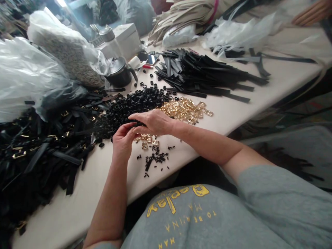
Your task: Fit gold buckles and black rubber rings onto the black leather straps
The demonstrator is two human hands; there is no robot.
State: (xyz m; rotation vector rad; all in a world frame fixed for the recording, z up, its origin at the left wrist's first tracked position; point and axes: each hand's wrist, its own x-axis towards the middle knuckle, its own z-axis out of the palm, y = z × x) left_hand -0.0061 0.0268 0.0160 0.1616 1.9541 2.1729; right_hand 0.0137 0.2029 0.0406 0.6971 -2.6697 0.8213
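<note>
My left hand [123, 140] and my right hand [157, 122] meet over the table, fingers closed. Between their fingertips shows a dark strip that looks like a black strap [139, 123]; most of it is hidden by the fingers. Right behind them spreads a heap of small black loops [137, 102]. Beside my right hand lies a pile of gold buckles [186, 110], and a few more gold buckles [146, 138] sit just below the hands. Nearer my body, small black bits [157, 157] are scattered on the white table [178, 159].
Black straps with gold buckles [38, 152] are heaped at left, under plastic bags [64, 48]. A dark lidded pot [119, 72], a phone [148, 58] and loose black straps [202, 72] lie farther back. Another person's hand [312, 14] is at the far right.
</note>
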